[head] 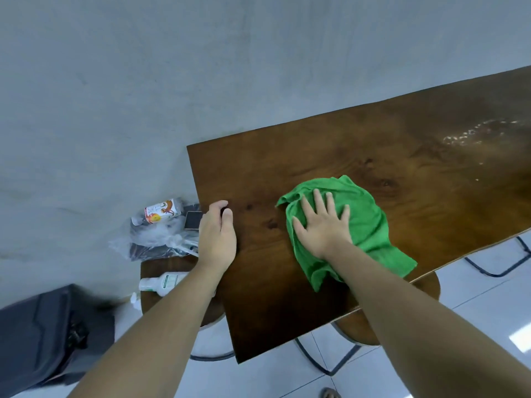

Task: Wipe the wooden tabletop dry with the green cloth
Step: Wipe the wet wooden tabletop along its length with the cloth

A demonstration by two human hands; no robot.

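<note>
Right hand [323,225] presses flat, fingers spread, on the green cloth [365,222]; left hand [217,231] rests half-curled at the tabletop [287,297] edge, holding nothing.

Soft, even indoor light falls across the table [316,168], with a pale sheen and glinting wet patches [474,133] toward its far right end. Shadows are faint. Wide-angle distortion bows the table's edges and tilts the scene. The dark case [43,334] at lower left is smeared by blur; the centre stays fairly sharp.
</note>
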